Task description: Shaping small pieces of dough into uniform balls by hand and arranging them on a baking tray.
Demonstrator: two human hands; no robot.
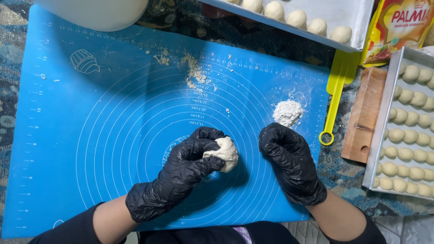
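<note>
Closest to me, both gloved hands sit on the blue mat (90,135). Beyond it lie trays of dough balls (409,131). My left hand (181,174) has its fingers (201,147) clenched round a dough lump (225,153) at the mat's centre; my right hand (289,162) rests curled, holding nothing, beside a small flour pile (288,112).

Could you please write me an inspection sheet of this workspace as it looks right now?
Surface: blue baking mat, crumbs near its top edge.
Job's things: dough lump; small flour pile.
Clutter: yellow scraper, wooden board, yellow packet.
Hands: both in black gloves; left hand grips the dough lump; right hand rests curled on the mat, holding nothing seen.
Cables: nothing seen.
Surroundings: right tray and top tray hold dough balls; white container at top left.
</note>
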